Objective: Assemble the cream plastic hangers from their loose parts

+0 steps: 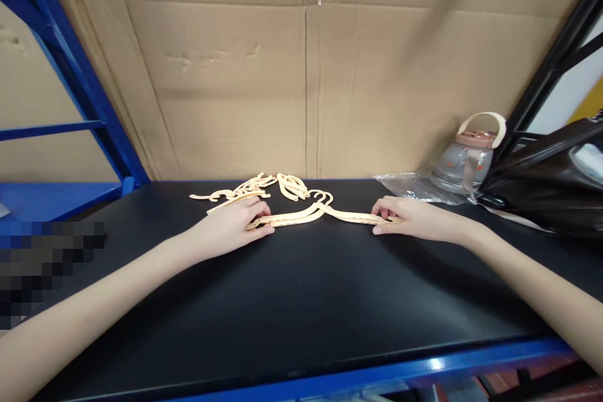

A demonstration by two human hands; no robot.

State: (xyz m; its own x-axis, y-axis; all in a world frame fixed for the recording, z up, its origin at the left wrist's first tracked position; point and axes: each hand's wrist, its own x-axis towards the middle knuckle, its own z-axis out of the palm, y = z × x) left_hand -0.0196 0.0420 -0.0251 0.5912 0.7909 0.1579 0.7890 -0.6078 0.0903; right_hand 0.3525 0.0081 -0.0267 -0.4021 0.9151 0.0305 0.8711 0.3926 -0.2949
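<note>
A cream-coloured clothes hanger (296, 218) lies on the black tabletop between my hands, its hook pointing toward the back. Two hook curves show at its middle, so it may be more than one hanger. My left hand (235, 223) is closed around the left arm's end, thumb in front and fingers behind. At the opposite end, my right hand (409, 218) pinches the right arm's tip in the same way. Behind my left hand is a loose pile of similar cream hanger pieces (249, 186), partly hidden by that hand.
A clear water bottle (461, 160) with a pink lid and cream handle stands at the back right. Beside it lie a clear plastic bag (409, 186) and a shiny black bag (551, 169). Cardboard (226, 94) backs the table, and a blue frame (89, 88) rises at the left.
</note>
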